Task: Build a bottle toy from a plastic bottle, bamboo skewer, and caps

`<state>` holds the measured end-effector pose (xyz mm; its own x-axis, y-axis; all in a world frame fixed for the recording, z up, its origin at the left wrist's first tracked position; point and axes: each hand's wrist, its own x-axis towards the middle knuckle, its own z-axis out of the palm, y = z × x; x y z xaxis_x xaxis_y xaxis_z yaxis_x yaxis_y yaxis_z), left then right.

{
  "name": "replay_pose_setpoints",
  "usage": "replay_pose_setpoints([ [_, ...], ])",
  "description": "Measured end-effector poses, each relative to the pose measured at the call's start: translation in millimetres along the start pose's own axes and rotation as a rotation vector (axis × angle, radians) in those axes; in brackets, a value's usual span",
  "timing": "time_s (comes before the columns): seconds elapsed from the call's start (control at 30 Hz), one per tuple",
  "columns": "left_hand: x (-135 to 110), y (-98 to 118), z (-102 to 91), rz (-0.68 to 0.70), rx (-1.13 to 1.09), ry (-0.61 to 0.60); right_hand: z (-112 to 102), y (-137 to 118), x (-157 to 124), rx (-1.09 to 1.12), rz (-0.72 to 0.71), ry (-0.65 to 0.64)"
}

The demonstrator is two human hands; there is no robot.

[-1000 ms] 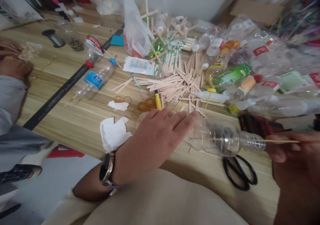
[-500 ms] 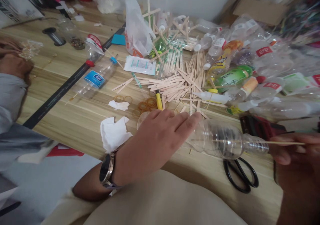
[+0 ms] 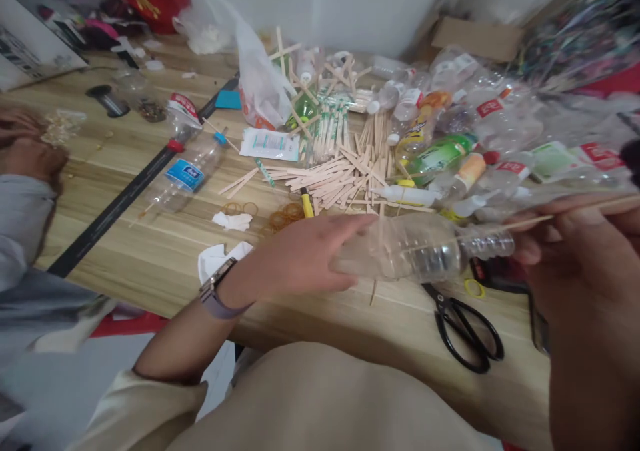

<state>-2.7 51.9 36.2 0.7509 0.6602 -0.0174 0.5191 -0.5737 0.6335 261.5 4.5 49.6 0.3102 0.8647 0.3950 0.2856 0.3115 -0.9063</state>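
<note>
The person's right hand (image 3: 595, 264), blurred at the right edge of the frame, pinches a thin wooden stick (image 3: 530, 223) between thumb and fingers. The stick points leftward to the neck of a clear plastic bottle (image 3: 420, 247), which lies on its side right of centre; how far the stick reaches inside is hard to tell. The left hand (image 3: 300, 251), at centre, grips the bottle's other end, thumb below and fingers above; a wristwatch (image 3: 217, 279) with a lilac strap sits on that wrist. Just below the bottle are black-handled scissors (image 3: 465, 334), and a small yellow ring (image 3: 474, 287) lies near its neck.

Beyond the left hand come white tissue (image 3: 210, 262), brown rubber bands (image 3: 283, 219) and a yellow-handled tool (image 3: 307, 204). Flat wooden craft sticks (image 3: 333, 177) heap up in the middle, with a blue-labelled bottle (image 3: 184, 174) to their left and a green-labelled bottle (image 3: 445, 157) among other bottles to their right. A co-worker's hands (image 3: 30, 161) are at the left edge. Farther back stand a white plastic bag (image 3: 260, 71), upper centre, and a cardboard box (image 3: 475, 37), upper right.
</note>
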Motion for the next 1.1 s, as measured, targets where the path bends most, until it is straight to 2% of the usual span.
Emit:
replay_pose_setpoints([
  [0.17,4.9,-3.4,-16.6,-0.065,-0.181,-0.093,4.5,-16.7,24.6,0.135,0.007,0.028],
  [0.37,7.6,-3.4,-24.4,-0.059,-0.249,-0.131,0.9,-16.2,43.0,0.236,0.053,-0.122],
  [0.67,10.7,6.8,-25.8,-0.087,-0.317,-0.164,-2.0,-16.3,43.6,0.268,0.086,-0.144],
  [1.1,11.8,5.0,-25.0,-0.073,-0.320,-0.174,0.3,-10.0,38.9,0.343,0.145,-0.143],
])
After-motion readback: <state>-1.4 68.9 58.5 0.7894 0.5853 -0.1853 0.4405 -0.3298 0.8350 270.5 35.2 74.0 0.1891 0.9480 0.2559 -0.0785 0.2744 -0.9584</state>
